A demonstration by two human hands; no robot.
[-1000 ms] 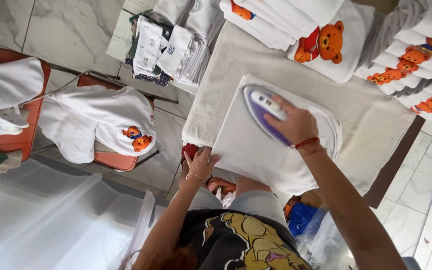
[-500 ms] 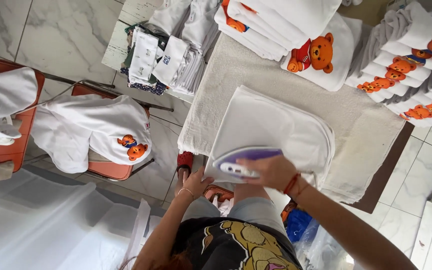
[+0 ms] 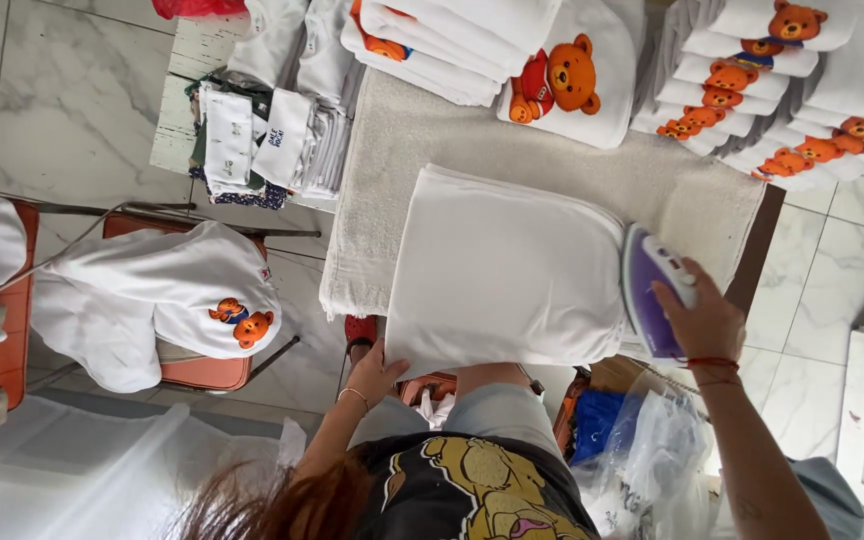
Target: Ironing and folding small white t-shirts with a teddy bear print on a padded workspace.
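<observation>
The right hand's fingers [image 3: 680, 292] are wrapped around the handle of a purple and white iron [image 3: 652, 292], clamped on it, with a red cord bracelet at the wrist. The right hand [image 3: 704, 320] sits at the near right edge of the ironing table [image 3: 742, 215]. The iron is smooth plastic, rounded and tapering; its long axis runs from the near edge towards the far edge of the table, and it touches the right edge of a folded white cloth [image 3: 507, 270]. Which end is its tip cannot be told.

The left hand [image 3: 377, 368] presses its fingers together against the near left corner of that cloth, at the table's near edge; whether they pinch it cannot be told. The cloth is soft, smooth and roughly rectangular, its long side running left to right across the middle of the table.

The table is covered by a coarse beige towel [image 3: 382, 180]. Along its far edge lie stacks of folded white garments with orange bear prints [image 3: 557, 75], and more fan out at the far right corner [image 3: 792, 60]. Left of the table, an orange chair [image 3: 202, 372] carries a white bear-print garment [image 3: 167, 290]. The floor is pale marble tile [image 3: 62, 90]. Clear plastic bags [image 3: 652, 450] lie below the near right corner.
</observation>
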